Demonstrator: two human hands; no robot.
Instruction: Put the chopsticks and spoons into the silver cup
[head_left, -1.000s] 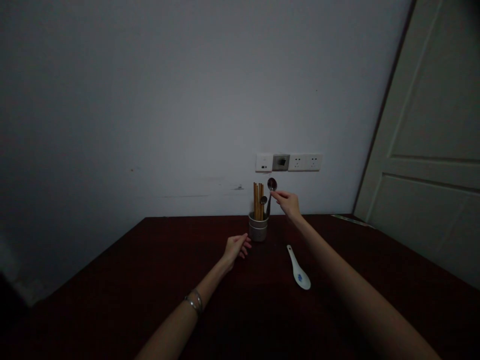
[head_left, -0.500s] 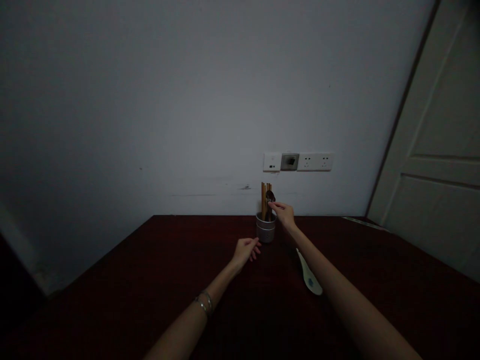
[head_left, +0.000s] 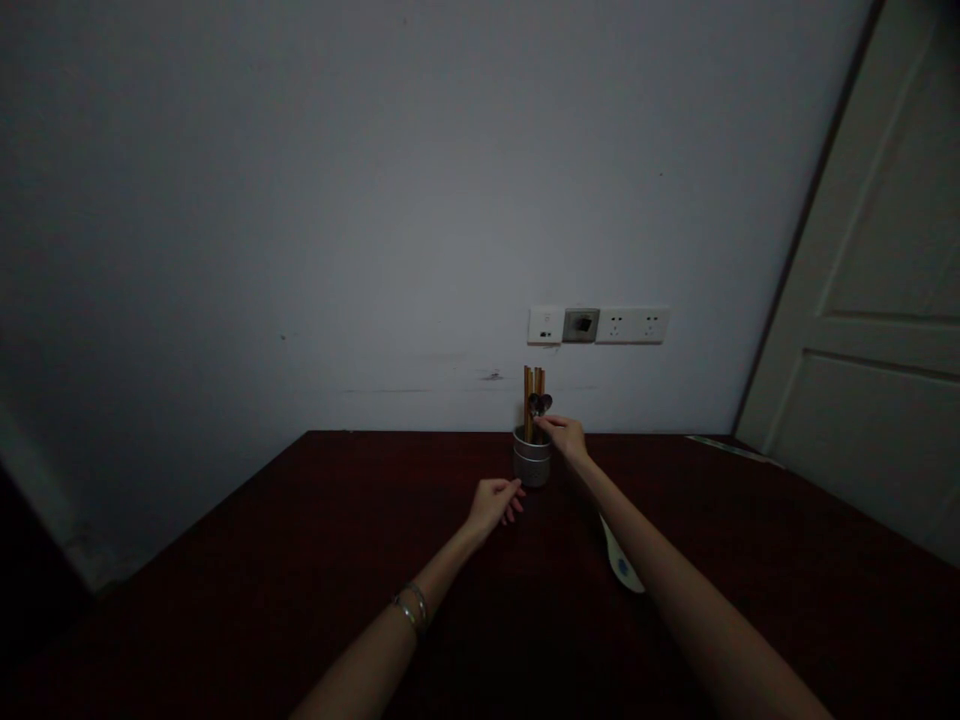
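Observation:
A silver metal cup (head_left: 532, 468) stands upright on the dark red table, holding several wooden chopsticks (head_left: 528, 395). Two dark metal spoons (head_left: 545, 403) show their bowls above the rim, side by side in front of the chopsticks. My right hand (head_left: 564, 437) is closed in a pinch on a spoon just over the cup's right rim; its fingertips hide the handle. Beside the lower left of the cup rests my left hand (head_left: 495, 502), its lower fingers loosely apart; whether it touches the cup I cannot tell. A pale soup spoon (head_left: 621, 563) lies partly behind my right forearm.
Behind the dark red table (head_left: 360, 500) rises a pale wall, with sockets and switches (head_left: 631, 325) above the cup. A panelled door (head_left: 885, 300) stands at the right. Near the table's far right edge lies a thin pale strip (head_left: 731, 449).
My right hand has moved slightly down with the spoon, and two spoon bowls now show side by side. My right forearm covers more of the soup spoon. The left hand stays by the cup.

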